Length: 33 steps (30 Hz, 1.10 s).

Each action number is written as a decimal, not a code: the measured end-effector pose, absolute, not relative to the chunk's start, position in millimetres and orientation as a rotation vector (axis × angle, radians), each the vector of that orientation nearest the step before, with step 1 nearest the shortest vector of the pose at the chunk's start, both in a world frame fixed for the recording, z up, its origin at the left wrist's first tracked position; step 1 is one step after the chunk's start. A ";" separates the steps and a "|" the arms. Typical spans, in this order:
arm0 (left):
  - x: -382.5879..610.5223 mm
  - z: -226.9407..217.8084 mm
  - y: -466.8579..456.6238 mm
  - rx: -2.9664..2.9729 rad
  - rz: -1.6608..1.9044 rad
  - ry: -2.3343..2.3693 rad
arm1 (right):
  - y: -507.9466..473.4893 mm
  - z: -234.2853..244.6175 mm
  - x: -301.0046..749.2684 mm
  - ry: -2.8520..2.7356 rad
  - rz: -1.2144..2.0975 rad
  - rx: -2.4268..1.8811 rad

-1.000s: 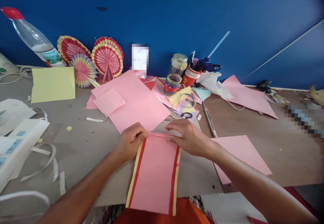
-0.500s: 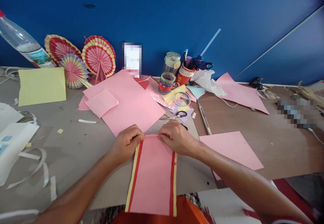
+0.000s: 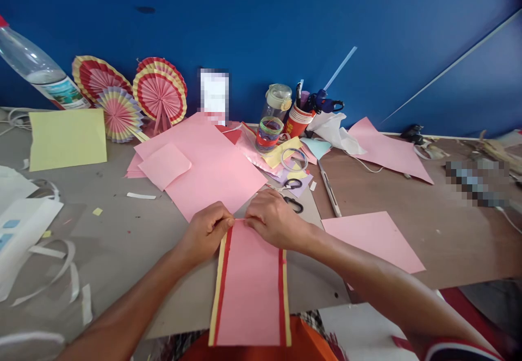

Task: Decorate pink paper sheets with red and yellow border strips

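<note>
A long pink paper strip (image 3: 253, 290) with red and yellow borders along both sides lies before me, its near end hanging past the table edge. At its far edge is a narrow fold. My left hand (image 3: 207, 231) pinches the left corner of that fold between thumb and finger. Closed on the same folded edge, my right hand (image 3: 277, 219) sits just right of the left, its fingertips partly hidden behind the knuckles. Beyond the hands lies a large pink sheet (image 3: 216, 160), and scissors (image 3: 293, 203) show behind my right hand.
Folded paper fans (image 3: 160, 92) stand at the back left near a tilted bottle (image 3: 57, 81). A paper cup (image 3: 299, 120) holds tools at the back. A utility knife (image 3: 329, 190) and a pink sheet (image 3: 371, 238) lie right. White scraps (image 3: 69, 263) lie left.
My right hand has slid left along the folded edge, closer to my left hand, uncovering more of the scissors. The strip's near end has shifted slightly right. My left hand stays about where it was.
</note>
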State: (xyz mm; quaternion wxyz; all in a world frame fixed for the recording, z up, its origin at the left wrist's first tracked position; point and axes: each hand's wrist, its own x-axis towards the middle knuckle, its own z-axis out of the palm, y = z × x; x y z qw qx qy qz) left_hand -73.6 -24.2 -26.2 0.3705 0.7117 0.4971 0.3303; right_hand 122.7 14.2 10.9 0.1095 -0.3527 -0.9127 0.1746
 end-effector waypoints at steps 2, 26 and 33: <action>-74.0 -27.0 -24.4 1.835 0.838 1.259 | 15.9 11.2 119.0 -2.719 0.534 -1.061; -77.8 -27.4 -22.5 1.886 0.843 1.266 | 6.7 -2.6 189.2 -2.304 0.942 -1.194; -80.9 -35.6 -19.8 2.182 0.777 1.206 | 10.4 -7.9 196.5 -2.325 0.968 -1.228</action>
